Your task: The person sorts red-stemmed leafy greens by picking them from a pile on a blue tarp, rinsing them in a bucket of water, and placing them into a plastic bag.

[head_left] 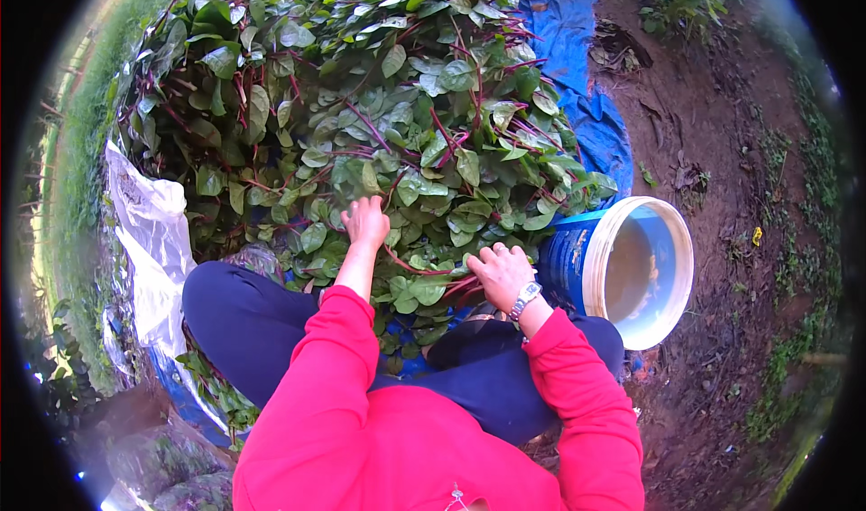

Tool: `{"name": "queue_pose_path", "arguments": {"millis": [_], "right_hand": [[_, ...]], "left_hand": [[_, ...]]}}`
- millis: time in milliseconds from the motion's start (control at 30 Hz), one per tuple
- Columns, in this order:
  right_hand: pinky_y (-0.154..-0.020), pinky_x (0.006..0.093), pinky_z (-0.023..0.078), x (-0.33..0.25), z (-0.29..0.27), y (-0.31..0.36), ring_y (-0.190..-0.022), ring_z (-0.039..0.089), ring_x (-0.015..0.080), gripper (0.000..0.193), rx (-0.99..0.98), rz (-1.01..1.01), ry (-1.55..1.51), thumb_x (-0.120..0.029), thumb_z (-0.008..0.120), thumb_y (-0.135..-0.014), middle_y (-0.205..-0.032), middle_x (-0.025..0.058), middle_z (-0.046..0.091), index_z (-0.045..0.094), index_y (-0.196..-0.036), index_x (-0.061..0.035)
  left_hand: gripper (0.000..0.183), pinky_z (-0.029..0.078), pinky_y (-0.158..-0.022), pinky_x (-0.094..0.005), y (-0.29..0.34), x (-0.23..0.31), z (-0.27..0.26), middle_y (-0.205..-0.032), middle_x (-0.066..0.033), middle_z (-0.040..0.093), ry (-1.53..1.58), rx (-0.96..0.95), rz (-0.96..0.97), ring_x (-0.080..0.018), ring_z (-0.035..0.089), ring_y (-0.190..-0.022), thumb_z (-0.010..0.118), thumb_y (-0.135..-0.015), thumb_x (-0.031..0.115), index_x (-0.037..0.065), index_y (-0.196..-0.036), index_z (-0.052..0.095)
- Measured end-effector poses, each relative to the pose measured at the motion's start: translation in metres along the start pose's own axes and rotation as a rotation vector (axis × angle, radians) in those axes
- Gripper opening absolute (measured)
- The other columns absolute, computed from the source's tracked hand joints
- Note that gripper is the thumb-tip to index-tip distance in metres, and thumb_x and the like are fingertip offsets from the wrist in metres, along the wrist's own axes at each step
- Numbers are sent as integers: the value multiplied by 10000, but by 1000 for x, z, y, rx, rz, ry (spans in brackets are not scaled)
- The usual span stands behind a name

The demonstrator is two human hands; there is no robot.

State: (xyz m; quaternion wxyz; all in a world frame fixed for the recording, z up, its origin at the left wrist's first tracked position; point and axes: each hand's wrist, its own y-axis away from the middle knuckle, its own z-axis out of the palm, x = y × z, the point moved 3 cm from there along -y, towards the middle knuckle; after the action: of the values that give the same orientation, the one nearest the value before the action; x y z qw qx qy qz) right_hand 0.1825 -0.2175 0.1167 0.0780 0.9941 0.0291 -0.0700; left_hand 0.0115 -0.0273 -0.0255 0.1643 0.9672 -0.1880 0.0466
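A large heap of Malabar spinach (379,123), green leaves on dark red stems, spreads before my crossed legs. At its near side my left hand (366,224) is bent down into the leaves, its fingers curled at a red stem; the fingertips are partly hidden. Farther right and nearer to me, my right hand (503,278), with a metal watch (525,302) at the wrist, is closed on a bunch of Malabar spinach stems (462,286). The leaves of this bunch (419,293) point left, between my two hands, above my lap.
A blue bucket (568,258) with a whitish rim lies tipped beside my right knee, its mouth toward me. Blue tarpaulin (600,137) shows under the heap. White plastic sheeting (153,249) lies at the left. Bare brown soil (713,267) stretches along the right.
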Motion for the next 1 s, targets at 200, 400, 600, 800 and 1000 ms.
{"name": "queue_pose_path", "arguments": {"millis": [200, 400, 600, 800, 1000], "right_hand": [[-733, 377, 411, 2, 1, 0, -895, 528, 213, 188, -28, 14, -19, -148, 558, -712, -862, 28, 544, 564, -899, -168], [-962, 491, 318, 1, -20, -7, -1148, 419, 270, 212, 276, -85, -4, -159, 550, -685, -1173, 107, 483, 563, -896, -147], [-998, 551, 247, 4, -19, -10, -1225, 373, 283, 166, 254, -30, 3, -189, 539, -729, -1163, 99, 491, 570, -892, -181], [-913, 516, 328, 16, -11, -3, -918, 549, 245, 152, 120, 84, -7, -182, 518, -762, -873, 70, 555, 566, -906, -194], [-689, 363, 393, 2, -14, -9, -787, 580, 220, 171, 178, 28, -26, -158, 512, -764, -780, 59, 573, 541, -932, -165]], "left_hand": [[431, 364, -904, -501, 5, 17, -18, -1154, -104, 472, 142, -154, -61, -276, 433, -1132, 638, -740, 330, 143, -1117, 548], [371, 459, -755, -329, 18, 69, -69, -892, -73, 618, 644, -654, 498, -193, 572, -823, 644, -749, 291, 95, -1060, 594], [344, 477, -644, -291, 26, 107, -97, -856, -14, 612, 490, -1112, 557, -108, 540, -773, 638, -779, 268, 64, -1052, 590], [386, 456, -570, -244, -2, 132, -85, -802, 2, 599, 707, -916, 547, -107, 547, -700, 619, -792, 349, 91, -1078, 582], [452, 444, -767, -313, -83, 128, -50, -885, -110, 637, 912, -2, -86, -222, 599, -834, 615, -780, 343, 3, -1073, 568]]}}
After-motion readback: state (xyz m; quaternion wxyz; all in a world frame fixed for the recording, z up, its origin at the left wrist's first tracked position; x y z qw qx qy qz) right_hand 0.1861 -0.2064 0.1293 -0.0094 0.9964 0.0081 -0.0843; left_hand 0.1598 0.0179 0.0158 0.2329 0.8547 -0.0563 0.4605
